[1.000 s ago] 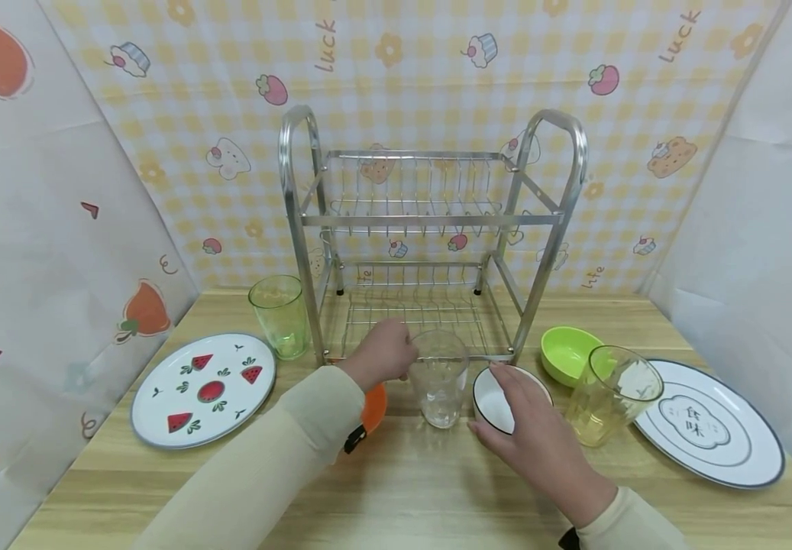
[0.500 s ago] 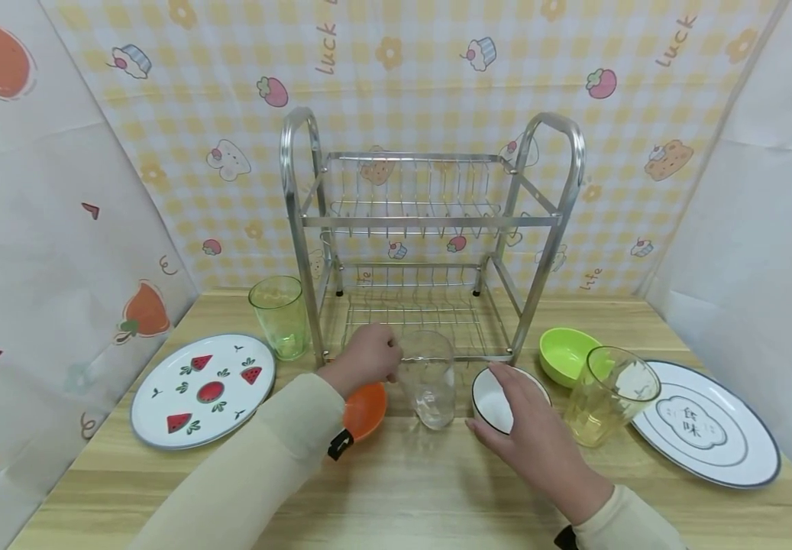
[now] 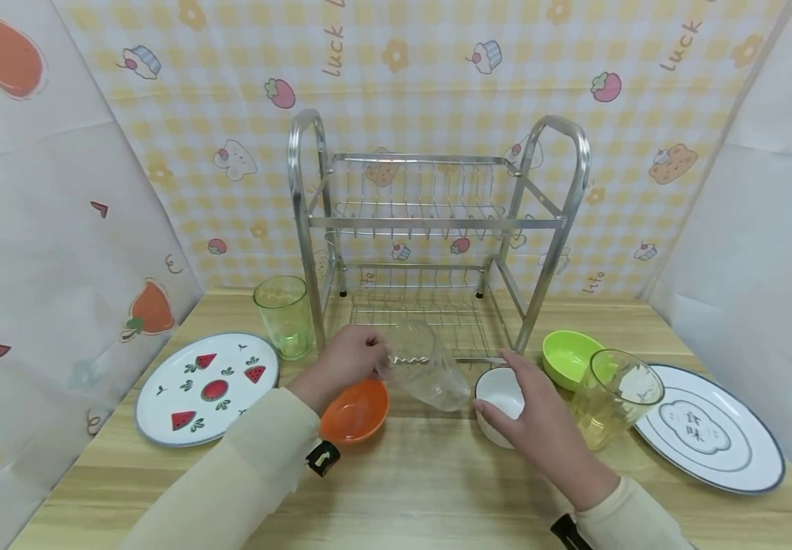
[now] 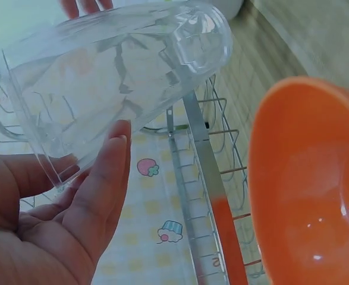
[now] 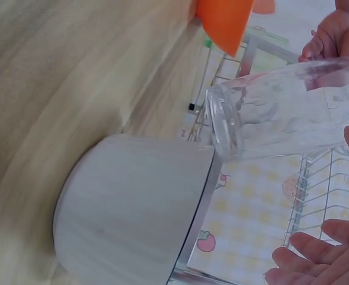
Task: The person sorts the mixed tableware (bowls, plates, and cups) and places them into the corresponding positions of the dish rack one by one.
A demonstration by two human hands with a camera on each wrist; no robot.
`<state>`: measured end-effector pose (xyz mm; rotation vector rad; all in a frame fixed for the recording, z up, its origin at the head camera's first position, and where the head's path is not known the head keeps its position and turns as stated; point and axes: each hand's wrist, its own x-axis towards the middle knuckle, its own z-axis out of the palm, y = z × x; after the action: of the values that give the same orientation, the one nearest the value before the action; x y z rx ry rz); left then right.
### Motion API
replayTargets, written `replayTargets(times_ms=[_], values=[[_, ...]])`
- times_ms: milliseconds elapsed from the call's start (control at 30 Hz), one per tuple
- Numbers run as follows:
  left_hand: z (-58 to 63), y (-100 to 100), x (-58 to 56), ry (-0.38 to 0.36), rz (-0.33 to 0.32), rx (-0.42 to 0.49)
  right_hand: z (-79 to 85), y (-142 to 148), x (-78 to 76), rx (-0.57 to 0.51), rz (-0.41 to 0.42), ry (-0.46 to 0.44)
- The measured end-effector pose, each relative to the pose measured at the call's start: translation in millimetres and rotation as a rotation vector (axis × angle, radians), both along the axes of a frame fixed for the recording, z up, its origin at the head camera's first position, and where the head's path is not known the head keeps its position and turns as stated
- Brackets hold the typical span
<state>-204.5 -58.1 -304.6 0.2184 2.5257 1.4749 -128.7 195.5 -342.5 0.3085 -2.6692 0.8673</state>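
Left hand (image 3: 349,360) pinches one clear glass (image 3: 433,378) by its rim, tilted before one rack (image 3: 437,224). Right hand (image 3: 541,416), grip apart, is beside one white bowl (image 3: 494,429). Surface (image 3: 423,496): two tinted glasses (image 3: 286,317), two other bowls (image 3: 354,412), two plates (image 3: 746,454).

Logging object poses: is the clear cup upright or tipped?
Tipped: the left hand pinches the clear cup at its rim, its base slanting toward the white bowl.
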Motion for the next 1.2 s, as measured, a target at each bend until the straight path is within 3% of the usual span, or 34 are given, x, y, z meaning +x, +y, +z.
replayTargets(times_ms=[300,733,967,1200], values=[[-3.2,-7,11.3,-0.061,0.053,0.285,8.5,4,-3.1,-0.059,-0.036,-0.105],[1.2,-19,28.4,-0.077,0.133,0.415,14.0,0,-7.5,-0.154,-0.025,-0.193],[1.4,-22,31.1,-0.071,0.163,0.511,13.1,-6,-13.2,-0.295,0.006,-0.275],[1.0,-24,32.6,-0.105,0.2,0.611,9.4,-16,-21.1,-0.362,0.063,-0.284]])
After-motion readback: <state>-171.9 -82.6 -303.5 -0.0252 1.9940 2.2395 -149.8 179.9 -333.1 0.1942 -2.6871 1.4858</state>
